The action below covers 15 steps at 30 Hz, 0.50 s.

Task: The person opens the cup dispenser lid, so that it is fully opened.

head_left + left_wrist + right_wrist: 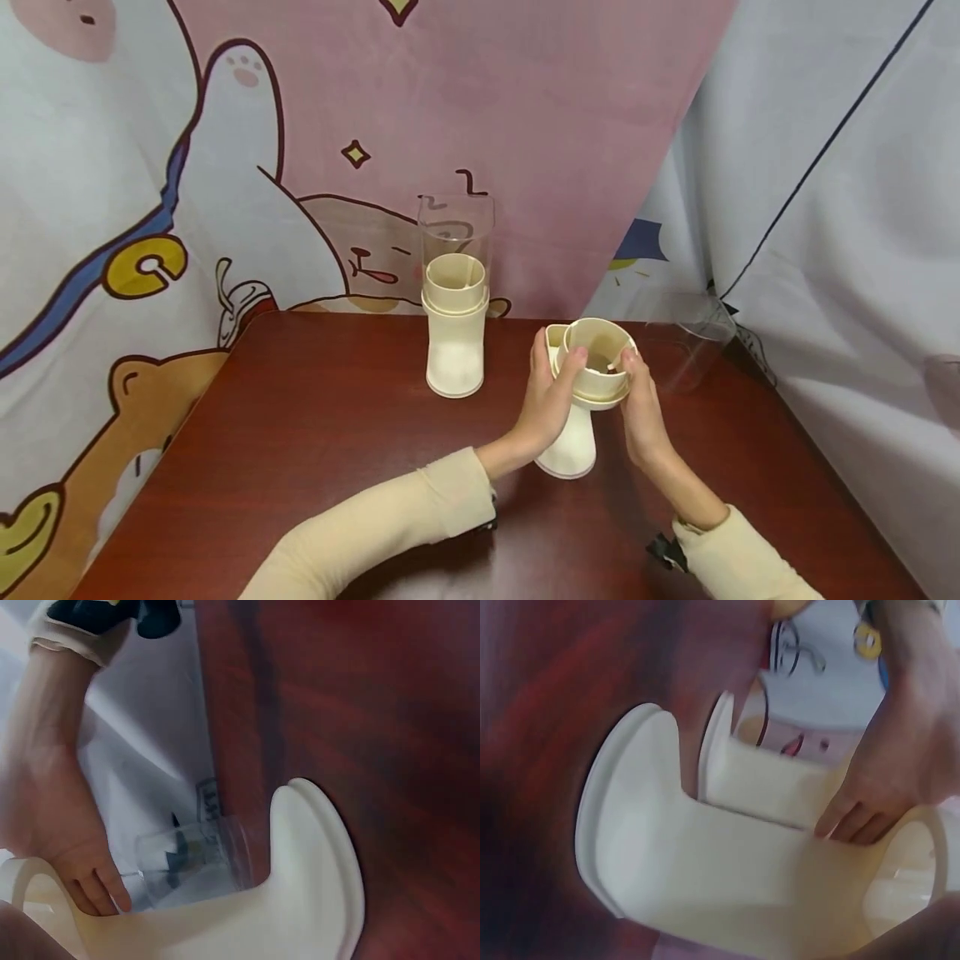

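Observation:
A cream plastic dispenser stand (570,446) with a flared foot and a round, open collar (598,385) stands upright on the table. My left hand (546,404) grips the collar's left side, thumb at the rim. On the opposite side my right hand (643,421) holds it, with the thumb also up at the rim. From the left wrist, the foot (311,862) appears close against the tabletop. In the right wrist view, the fingers of the left hand (892,761) lie along the back of the stand, below the collar.
A similar cream stand (455,350) with a clear container (456,218) on top is at the back, left of my hands. Another clear container (686,342) sits at the back right of the red-brown table (330,442). Printed cloth (540,133) hangs behind.

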Motion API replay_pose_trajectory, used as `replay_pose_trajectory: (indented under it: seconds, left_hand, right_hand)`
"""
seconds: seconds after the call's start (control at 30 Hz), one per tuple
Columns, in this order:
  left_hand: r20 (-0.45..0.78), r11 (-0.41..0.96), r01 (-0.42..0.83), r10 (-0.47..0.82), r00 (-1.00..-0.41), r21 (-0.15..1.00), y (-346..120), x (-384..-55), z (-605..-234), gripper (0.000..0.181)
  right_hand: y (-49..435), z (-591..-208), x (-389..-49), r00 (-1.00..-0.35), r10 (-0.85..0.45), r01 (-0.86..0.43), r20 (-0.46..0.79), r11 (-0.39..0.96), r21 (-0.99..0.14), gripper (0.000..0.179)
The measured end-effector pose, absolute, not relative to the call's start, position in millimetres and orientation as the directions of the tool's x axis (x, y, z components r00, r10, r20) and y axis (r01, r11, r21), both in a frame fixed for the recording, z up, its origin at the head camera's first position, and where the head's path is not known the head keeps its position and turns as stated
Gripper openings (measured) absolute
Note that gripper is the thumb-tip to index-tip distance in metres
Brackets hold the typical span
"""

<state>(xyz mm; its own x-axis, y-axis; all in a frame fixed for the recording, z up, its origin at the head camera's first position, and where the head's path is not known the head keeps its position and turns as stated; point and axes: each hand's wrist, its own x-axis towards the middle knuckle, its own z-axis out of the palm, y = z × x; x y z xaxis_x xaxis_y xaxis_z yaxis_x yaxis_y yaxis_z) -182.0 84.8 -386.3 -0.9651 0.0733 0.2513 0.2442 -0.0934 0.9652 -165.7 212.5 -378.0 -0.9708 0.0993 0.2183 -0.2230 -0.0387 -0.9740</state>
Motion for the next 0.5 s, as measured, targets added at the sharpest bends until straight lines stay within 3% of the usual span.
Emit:
replay_pose_trajectory:
  seconds: [0.27,0.5]
  left_hand:
    - [0.254,-0.013,0.254,-0.021,-0.967,0.967,123.8,-229.8,-390.0,0.075]
    - [0.240,0.024,0.239,-0.098,-0.966,0.971,152.5,-265.6,-386.0,0.079]
  right_hand:
    - [241.7,-386.3,-217.8,-0.956,0.161,-0.265,0.243,-0.133,-0.955,0.040]
    - [264.3,-386.7,-260.1,-0.942,0.199,-0.294,0.269,-0.109,-0.950,0.040]
